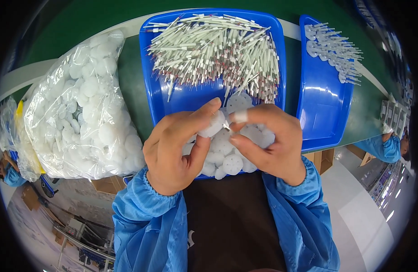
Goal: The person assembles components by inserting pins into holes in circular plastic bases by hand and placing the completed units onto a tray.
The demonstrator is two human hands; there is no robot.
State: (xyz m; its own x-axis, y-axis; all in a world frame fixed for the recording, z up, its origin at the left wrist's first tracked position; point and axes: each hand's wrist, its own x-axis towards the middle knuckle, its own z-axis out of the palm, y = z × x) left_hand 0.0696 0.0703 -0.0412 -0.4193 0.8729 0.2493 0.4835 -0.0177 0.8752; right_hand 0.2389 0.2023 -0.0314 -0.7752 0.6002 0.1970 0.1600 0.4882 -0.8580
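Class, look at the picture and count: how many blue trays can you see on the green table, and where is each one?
2. One blue tray sits in the middle, behind the person's hands, holding thin white sticks and white discs. The second blue tray lies to its right. Others outside the view may be hidden.

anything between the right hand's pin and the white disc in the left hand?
Nothing visible. The left hand pinches a white disc and the right hand holds a thin pin whose tip already meets the disc's edge above the blue tray.
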